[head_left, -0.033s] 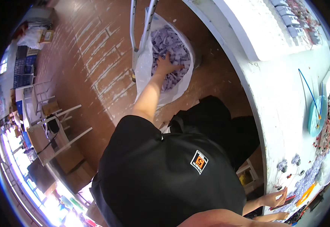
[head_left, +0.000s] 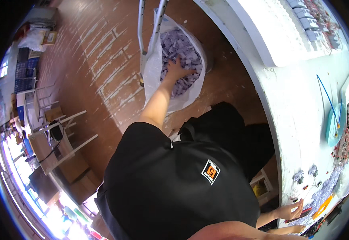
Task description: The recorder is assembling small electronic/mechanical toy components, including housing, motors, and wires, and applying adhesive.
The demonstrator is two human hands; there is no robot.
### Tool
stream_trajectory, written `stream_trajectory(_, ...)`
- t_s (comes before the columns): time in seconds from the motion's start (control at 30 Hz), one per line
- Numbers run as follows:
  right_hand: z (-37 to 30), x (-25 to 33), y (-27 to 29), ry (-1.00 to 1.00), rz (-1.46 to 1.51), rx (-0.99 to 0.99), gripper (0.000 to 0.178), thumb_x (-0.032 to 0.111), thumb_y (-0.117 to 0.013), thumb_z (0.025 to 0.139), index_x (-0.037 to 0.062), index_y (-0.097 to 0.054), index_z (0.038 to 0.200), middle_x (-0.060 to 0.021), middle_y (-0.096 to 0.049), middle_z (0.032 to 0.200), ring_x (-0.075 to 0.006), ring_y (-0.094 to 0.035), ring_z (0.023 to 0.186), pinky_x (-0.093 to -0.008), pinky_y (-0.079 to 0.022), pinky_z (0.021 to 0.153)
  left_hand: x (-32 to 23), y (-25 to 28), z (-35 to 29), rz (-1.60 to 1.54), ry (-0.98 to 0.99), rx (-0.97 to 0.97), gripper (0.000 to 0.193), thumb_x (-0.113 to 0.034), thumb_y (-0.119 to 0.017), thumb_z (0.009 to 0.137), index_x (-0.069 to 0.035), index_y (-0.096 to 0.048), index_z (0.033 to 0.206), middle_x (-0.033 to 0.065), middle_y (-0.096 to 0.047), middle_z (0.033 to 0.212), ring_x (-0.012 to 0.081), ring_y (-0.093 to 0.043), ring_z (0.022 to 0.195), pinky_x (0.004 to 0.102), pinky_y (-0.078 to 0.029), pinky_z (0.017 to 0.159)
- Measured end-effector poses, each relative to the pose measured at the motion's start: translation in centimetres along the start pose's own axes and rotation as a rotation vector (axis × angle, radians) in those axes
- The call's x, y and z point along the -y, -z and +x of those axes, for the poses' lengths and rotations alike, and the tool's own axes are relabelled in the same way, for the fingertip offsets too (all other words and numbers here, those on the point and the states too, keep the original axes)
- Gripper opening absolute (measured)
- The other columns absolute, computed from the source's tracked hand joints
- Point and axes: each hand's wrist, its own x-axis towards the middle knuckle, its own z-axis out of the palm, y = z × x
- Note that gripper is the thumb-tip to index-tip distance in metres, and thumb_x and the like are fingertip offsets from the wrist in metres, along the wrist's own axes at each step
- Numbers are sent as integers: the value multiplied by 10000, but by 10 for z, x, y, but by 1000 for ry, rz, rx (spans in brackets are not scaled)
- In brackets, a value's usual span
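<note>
My left arm reaches down to the floor, into a white plastic bag [head_left: 152, 76] full of small pale-lilac blocky pieces [head_left: 178, 44]. My left hand [head_left: 176, 72] lies on the heap with its fingers spread. Nothing shows gripped in it, though its fingertips partly sink among the pieces. I do not make out my right hand. At the lower right a pair of bare hands, which look like a co-worker's, rests over the white table [head_left: 290, 160]. The upper one [head_left: 291, 210] pinches near thin wires; the other [head_left: 296, 229] is partly cut off.
A metal leg frame [head_left: 158, 24] stands against the bag. On the table are a white foam tray [head_left: 258, 28], a turquoise dish [head_left: 334, 134] with a blue stick, red wired parts [head_left: 348, 136] and orange tweezers [head_left: 323, 206]. White frames and cartons [head_left: 72, 168] stand at left.
</note>
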Motion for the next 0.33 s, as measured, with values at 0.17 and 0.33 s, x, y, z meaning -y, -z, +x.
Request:
stream_trajectory(0.17, 4, 3, -1, -22, 59, 25, 214, 155, -619, 1002, 8, -775, 997, -113, -745, 1006, -256, -687, 955, -356, -531, 885, -44, -3, -14, 17, 150, -74, 1363, -594, -881, 535, -199, -129, 1600, 346, -26, 1600, 536, -176, 1453, 677, -273, 1106)
stream_trajectory(0.33, 0, 3, -4, -34, 112, -71, 472, 405, -603, 984, -27, -744, 857, -143, -708, 852, -303, -638, 862, -429, -503, 828, -53, 7, -2, 66, 196, 32, 1273, -495, -874, 586, -209, -152, 1595, 328, -36, 1607, 513, -234, 1435, 694, -283, 1086)
